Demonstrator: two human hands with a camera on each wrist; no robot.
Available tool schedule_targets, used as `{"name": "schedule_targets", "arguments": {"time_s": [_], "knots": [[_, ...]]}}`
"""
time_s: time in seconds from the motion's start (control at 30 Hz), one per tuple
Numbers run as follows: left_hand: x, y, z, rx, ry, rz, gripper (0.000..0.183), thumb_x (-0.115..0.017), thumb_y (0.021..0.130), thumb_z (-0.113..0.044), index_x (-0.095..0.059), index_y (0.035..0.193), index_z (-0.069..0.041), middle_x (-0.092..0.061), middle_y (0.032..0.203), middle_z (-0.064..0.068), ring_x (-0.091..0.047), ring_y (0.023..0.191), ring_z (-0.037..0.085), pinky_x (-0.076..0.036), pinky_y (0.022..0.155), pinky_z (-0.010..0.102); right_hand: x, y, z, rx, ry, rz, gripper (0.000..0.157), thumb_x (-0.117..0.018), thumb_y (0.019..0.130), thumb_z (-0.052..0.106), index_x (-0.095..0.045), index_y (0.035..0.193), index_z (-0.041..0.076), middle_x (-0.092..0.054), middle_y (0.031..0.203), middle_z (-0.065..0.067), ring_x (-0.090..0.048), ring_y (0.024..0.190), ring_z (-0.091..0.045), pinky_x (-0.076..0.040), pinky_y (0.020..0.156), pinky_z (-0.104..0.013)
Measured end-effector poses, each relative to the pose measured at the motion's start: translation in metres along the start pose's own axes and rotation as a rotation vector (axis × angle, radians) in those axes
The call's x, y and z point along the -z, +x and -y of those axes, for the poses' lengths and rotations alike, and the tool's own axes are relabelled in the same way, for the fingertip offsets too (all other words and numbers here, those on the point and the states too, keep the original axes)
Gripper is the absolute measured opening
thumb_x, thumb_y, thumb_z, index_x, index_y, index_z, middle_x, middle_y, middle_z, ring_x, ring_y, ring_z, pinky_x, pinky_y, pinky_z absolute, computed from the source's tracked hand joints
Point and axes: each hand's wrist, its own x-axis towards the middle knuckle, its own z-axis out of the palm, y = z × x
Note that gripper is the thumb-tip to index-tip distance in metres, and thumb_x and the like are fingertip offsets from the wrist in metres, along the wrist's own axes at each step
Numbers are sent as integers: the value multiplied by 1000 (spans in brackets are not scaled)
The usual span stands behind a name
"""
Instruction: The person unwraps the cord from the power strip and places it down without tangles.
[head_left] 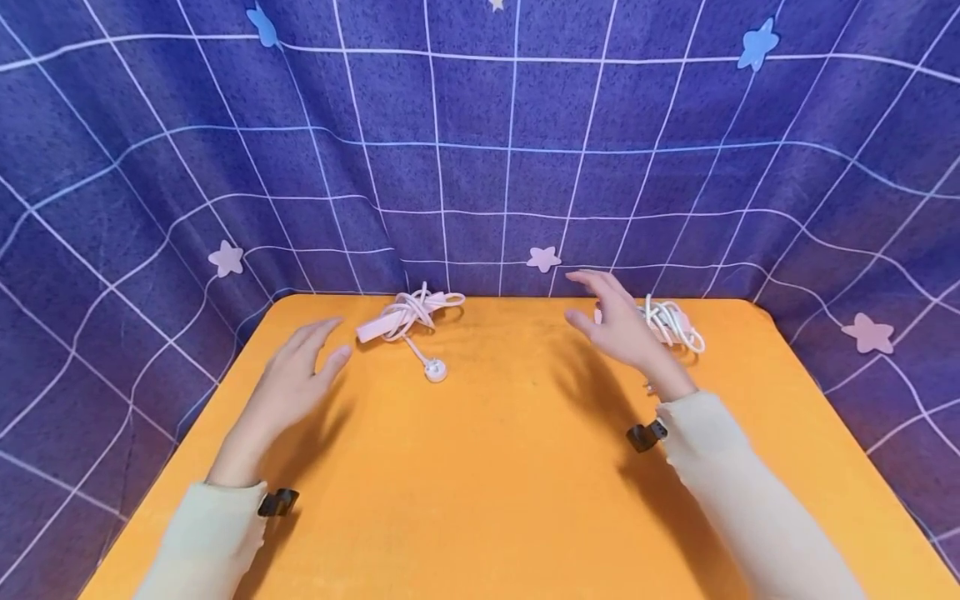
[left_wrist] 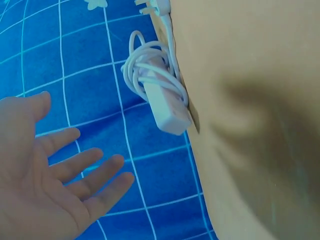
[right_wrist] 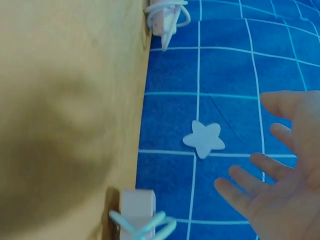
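Near the back edge, left of centre, lies a pink power strip (head_left: 381,326) with its white cord (head_left: 410,312) wound round it. Its round plug (head_left: 435,370) rests on the tabletop in front. My left hand (head_left: 288,379) hovers to the left of this strip, fingers spread and holding nothing; the left wrist view shows the strip (left_wrist: 167,107) apart from the fingers. A second power strip (head_left: 681,327), wrapped in white cord, lies at the back right. My right hand (head_left: 618,321) is raised in front of it, empty, partly hiding it and its plug.
An orange tabletop (head_left: 480,467) spans the space below both hands. Behind and beside it hangs a blue grid-patterned curtain (head_left: 472,183) with star shapes, one pale star (head_left: 543,259) just above the back edge. Small black devices (head_left: 279,502) sit at both cuffs.
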Motion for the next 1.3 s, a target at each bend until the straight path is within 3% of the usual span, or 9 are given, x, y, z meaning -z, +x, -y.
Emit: {"name": "schedule_targets", "arguments": {"time_s": [0.13, 0.5, 0.87, 1.3], "knots": [[-4, 7, -5, 19, -40, 21, 58, -50, 112, -44, -47, 160, -11, -51, 156, 23, -60, 126, 43, -43, 105, 67, -9, 11, 5, -10, 50, 20, 58, -75, 97, 12, -55, 151, 8, -52, 152, -18, -55, 132, -38, -51, 106, -57], [-22, 29, -13, -20, -83, 45, 51, -52, 112, -43, -59, 148, -8, -72, 124, 15, -72, 101, 34, -55, 94, 53, -35, 33, 12, -5, 105, 61, 55, -75, 96, 11, -58, 149, 9, -56, 146, -16, -56, 125, -33, -53, 103, -53], [-43, 44, -20, -19, -81, 111, 47, -53, 112, -37, -60, 147, -7, -76, 114, 14, -72, 98, 31, -54, 92, 53, -58, 45, 19, -21, 141, 131, 56, -75, 97, 10, -56, 150, 12, -53, 152, -16, -58, 133, -38, -53, 106, -54], [-61, 54, -30, -79, -78, 162, 38, -56, 107, -24, -68, 137, -4, -77, 110, 14, -73, 104, 32, -54, 93, 54, -81, 57, 24, -33, 164, 181, 56, -71, 100, 15, -53, 153, 12, -52, 152, -15, -58, 134, -38, -51, 109, -55]]}}
